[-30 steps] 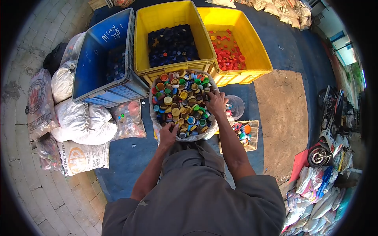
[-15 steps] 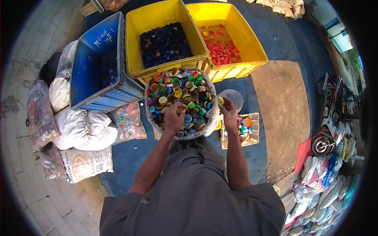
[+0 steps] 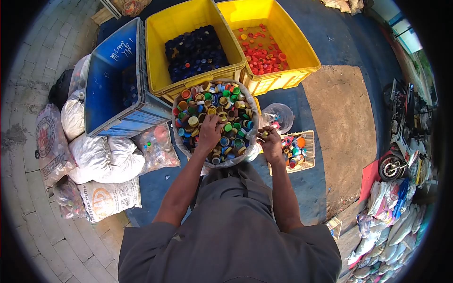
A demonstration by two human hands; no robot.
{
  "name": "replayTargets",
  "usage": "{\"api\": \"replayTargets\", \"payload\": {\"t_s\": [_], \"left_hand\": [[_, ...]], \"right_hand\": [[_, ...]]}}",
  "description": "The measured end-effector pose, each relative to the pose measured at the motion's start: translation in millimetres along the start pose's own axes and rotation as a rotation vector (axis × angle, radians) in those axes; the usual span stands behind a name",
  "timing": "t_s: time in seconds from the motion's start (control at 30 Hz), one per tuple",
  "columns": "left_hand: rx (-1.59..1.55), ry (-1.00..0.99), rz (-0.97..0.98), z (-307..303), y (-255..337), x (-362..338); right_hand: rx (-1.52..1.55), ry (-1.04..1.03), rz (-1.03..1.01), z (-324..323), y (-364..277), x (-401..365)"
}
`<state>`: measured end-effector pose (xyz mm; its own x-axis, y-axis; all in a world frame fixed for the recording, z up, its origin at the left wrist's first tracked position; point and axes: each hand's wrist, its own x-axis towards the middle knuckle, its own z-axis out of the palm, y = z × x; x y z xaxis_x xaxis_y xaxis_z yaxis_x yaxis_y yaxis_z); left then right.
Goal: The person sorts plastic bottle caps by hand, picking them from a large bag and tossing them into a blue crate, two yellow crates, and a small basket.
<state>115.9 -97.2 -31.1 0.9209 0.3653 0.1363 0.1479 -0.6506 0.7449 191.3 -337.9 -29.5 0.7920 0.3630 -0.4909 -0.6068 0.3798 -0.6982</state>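
A round sack (image 3: 257,126) full of mixed-colour plastic bottle caps (image 3: 193,121) stands right in front of my body. My left hand (image 3: 209,135) reaches over the heap, fingers extended and touching the caps near a yellow one; its fingertips are partly hidden. At the sack's right rim, my right hand (image 3: 271,147) is closed around a yellowish bottle cap (image 3: 263,135). Just beyond that hand is a clear round plastic tub (image 3: 281,116). Beside its wrist sits a cream crate (image 3: 309,147) with mixed caps and an orange piece.
Behind the sack stand a yellow bin (image 3: 160,52) of dark blue caps, another yellow bin (image 3: 297,42) of red caps, and a blue bin (image 3: 101,80). White sacks (image 3: 106,158) crowd the left. A motorcycle (image 3: 394,151) and piled bags (image 3: 382,240) are at the right.
My left hand has moved forward over the caps, towards the yellow one. My right hand, with its cap, has come down and back, away from the clear tub. The view has shifted slightly.
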Motion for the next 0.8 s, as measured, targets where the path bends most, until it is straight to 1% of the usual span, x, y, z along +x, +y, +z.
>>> {"api": "replayTargets", "payload": {"t_s": [0.1,0.2,0.23,0.33,0.37,0.4,0.43,0.5,0.6,0.63,0.73,0.8], "left_hand": [[-0.025,0.183,0.149,3.6,-3.5,-12.8],[-0.323,0.068,-0.225,-1.7,4.9,-28.4],[-0.483,0.094,-0.29,-1.8,4.2,-30.1],[-0.942,0.145,-0.497,-7.6,7.2,-32.6],[-1.073,0.144,-0.582,-13.0,7.2,-33.6],[-1.205,0.143,-0.663,-19.7,8.1,-32.8],[-1.246,0.152,-0.706,-24.3,6.7,-32.0],[-1.226,0.192,-0.734,-31.7,8.8,-30.7],[-1.219,0.193,-0.74,-37.0,0.7,-34.8],[-1.222,0.182,-0.737,-36.1,-4.3,-37.4],[-1.273,0.205,-0.825,-29.7,-23.0,-45.0],[-1.277,0.2,-0.846,-29.0,-28.9,-49.5]], "right_hand": [[0.032,-0.029,0.049,14.7,-2.3,-1.8],[-0.286,-0.103,0.051,28.5,6.1,8.9],[-0.408,-0.107,0.01,36.9,7.8,10.6],[-0.731,-0.194,-0.204,60.4,11.4,17.8],[-0.795,-0.17,-0.306,57.6,21.2,29.8],[-0.797,-0.152,-0.274,61.7,22.8,37.4],[-0.801,-0.132,-0.243,65.1,23.5,44.7],[-0.844,-0.112,-0.208,72.5,18.7,52.6],[-1.061,-0.028,-0.297,98.1,-5.2,40.7],[-1.035,-0.029,-0.306,102.6,-8.1,37.2],[-1.326,0.049,-0.765,83.9,14.4,47.5],[-1.29,-0.014,-0.727,76.2,21.4,43.6]]}}
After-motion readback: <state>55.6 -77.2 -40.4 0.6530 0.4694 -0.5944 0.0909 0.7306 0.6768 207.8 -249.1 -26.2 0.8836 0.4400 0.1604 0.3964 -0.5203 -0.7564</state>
